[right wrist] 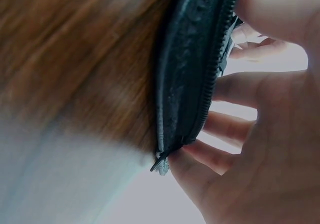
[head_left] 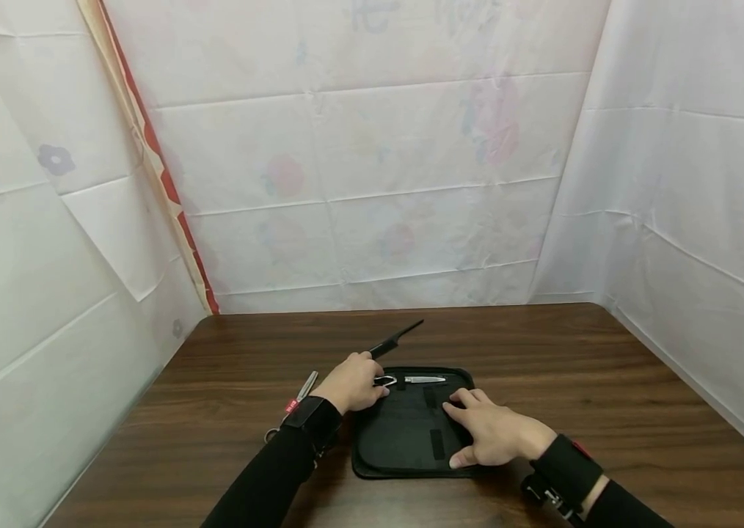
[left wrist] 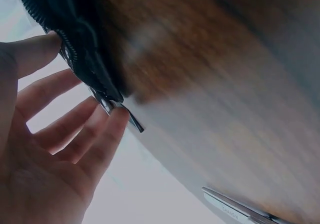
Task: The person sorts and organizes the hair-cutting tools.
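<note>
A black zip case (head_left: pixel 405 433) lies opened out flat on the table. In its upper part, scissors (head_left: pixel 425 379) sit under an elastic loop, blades to the right. My left hand (head_left: pixel 352 383) touches the case's left edge by the scissors' handle rings, its thumb on the zip border in the left wrist view. Spread across the case's right side, my right hand (head_left: pixel 497 431) rests with its thumb near the lower edge. In the right wrist view, its fingertips touch the zip edge (right wrist: pixel 220 44). Part of the scissors' handle is hidden by the left hand.
A black comb (head_left: pixel 395 342) lies beyond the left hand, pointing to the upper right. Left of that wrist lies a second pair of scissors (head_left: pixel 307 385) with a red tag (head_left: pixel 291 405). White sheets (head_left: pixel 372 242) hang around the brown wooden table (head_left: pixel 610 396).
</note>
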`<state>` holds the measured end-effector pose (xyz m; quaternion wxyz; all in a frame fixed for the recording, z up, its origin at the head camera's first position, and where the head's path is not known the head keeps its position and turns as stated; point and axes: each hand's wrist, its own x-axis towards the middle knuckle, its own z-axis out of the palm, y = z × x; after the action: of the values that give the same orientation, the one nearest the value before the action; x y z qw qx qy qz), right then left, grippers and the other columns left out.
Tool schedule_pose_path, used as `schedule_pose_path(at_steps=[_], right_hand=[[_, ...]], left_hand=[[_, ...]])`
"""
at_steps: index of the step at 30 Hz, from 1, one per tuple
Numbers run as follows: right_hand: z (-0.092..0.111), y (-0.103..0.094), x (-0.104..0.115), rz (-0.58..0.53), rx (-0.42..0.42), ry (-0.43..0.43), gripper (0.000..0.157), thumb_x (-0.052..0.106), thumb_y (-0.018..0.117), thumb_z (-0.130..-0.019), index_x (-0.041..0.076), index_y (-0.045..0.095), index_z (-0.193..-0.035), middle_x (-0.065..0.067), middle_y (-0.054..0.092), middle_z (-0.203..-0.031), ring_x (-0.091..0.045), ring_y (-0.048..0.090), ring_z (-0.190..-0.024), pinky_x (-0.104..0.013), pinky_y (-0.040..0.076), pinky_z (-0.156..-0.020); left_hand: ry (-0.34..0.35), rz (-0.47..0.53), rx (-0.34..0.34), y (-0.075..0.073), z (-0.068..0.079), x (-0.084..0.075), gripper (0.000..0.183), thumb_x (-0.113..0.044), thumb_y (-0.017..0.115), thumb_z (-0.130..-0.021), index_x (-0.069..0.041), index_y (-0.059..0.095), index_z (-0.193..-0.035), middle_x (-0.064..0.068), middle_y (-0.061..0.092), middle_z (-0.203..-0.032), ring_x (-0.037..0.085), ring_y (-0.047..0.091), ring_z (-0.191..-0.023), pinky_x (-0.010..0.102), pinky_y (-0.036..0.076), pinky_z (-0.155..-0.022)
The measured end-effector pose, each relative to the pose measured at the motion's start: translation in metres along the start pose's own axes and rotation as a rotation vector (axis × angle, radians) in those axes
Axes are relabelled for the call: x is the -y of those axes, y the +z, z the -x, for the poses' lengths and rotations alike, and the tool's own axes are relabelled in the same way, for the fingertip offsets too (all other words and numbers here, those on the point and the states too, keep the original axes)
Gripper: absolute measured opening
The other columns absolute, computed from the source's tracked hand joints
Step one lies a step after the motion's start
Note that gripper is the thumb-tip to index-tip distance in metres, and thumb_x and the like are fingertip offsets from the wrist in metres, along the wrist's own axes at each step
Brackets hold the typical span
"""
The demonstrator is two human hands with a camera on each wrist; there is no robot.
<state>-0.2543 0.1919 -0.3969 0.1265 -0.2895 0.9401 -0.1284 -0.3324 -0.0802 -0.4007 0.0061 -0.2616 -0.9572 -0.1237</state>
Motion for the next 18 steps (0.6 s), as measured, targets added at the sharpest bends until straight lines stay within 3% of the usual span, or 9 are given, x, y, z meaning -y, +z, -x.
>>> schedule_pose_path(at_steps=[6, 18], right_hand=[[-0.001, 0.000, 0.000, -0.011, 0.004, -0.009, 0.086, 0.048, 0.077, -0.087, 0.001, 0.045, -0.151, -0.014, 0.037, -0.153, -0.035, 0.034, -0.141, -0.051, 0.047, -0.099], [0.002, -0.001, -0.003, -0.025, 0.009, 0.008, 0.086, 0.047, 0.078, -0.087, 0.002, 0.045, -0.152, -0.013, 0.036, -0.154, -0.036, 0.032, -0.143, -0.054, 0.047, -0.098]], left_hand=[[-0.018, 0.063, 0.023, -0.002, 0.004, 0.006, 0.035, -0.027, 0.077, -0.093, -0.006, 0.073, -0.121, 0.011, 0.063, -0.115, 0.031, 0.059, -0.112, 0.046, 0.052, -0.091], [0.009, 0.112, -0.003, -0.002, 0.007, 0.015, 0.041, -0.027, 0.079, -0.090, -0.007, 0.072, -0.125, 0.012, 0.065, -0.118, 0.033, 0.060, -0.115, 0.048, 0.052, -0.095]])
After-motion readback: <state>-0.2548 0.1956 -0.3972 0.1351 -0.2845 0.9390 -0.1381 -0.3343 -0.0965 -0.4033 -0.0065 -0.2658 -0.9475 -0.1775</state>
